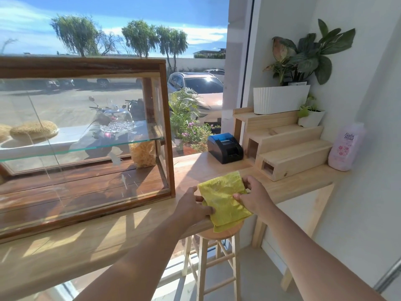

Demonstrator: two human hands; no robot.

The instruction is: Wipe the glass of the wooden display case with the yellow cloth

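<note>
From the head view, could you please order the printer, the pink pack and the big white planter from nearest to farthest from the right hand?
1. Printer, on the counter just beyond the right hand.
2. Pink pack, at the counter's far right, by the wall.
3. White planter, on top of the wooden steps.

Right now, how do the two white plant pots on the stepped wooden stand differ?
The large white pot is wide, ribbed and sits on the top step; the small white pot is plain, tapered and sits one step lower, against the wall. The large white pot holds broad dark leaves, the small white pot a little light-green plant. Both are white, upright and on the wooden stand.
</note>
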